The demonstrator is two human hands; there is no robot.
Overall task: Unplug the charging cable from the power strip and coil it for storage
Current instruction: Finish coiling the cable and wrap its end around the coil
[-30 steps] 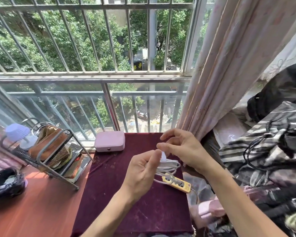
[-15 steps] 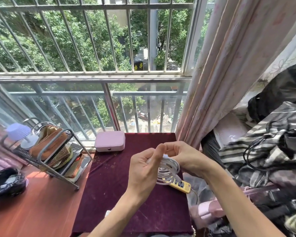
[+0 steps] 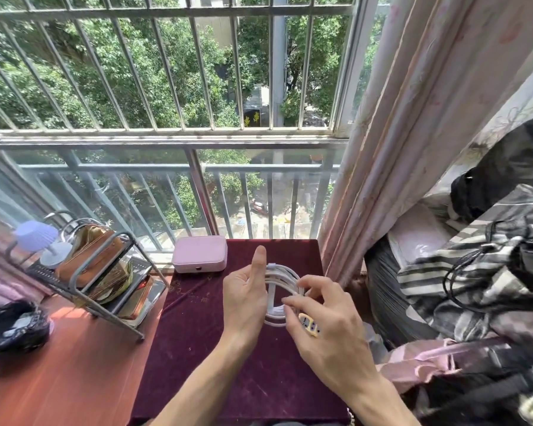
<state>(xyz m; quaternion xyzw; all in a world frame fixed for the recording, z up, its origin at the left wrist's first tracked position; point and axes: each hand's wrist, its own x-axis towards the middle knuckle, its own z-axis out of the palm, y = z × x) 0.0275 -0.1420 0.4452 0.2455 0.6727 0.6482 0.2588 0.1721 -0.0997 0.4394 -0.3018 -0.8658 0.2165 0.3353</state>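
The white charging cable (image 3: pixel 280 279) is wound into a coil of several loops, held just above the maroon cloth. My left hand (image 3: pixel 243 298) holds the coil's left side, thumb pointing up; its fingers are hidden behind the palm. My right hand (image 3: pixel 325 325) pinches the loops on the right side with its fingertips. A white plug end (image 3: pixel 273 265) sticks out at the top of the coil. The yellow power strip (image 3: pixel 310 325) lies on the cloth beneath my right hand, mostly covered by it.
A pink case (image 3: pixel 199 254) sits at the back of the maroon-covered table (image 3: pixel 194 348). A metal rack (image 3: pixel 99 281) with pouches stands left on the orange desk. A curtain (image 3: pixel 397 149) and a heap of clothes (image 3: pixel 474 272) crowd the right side.
My right hand has dropped from the top of the coil to its lower right side, covering the power strip. My left thumb has lifted off the coil and points up.
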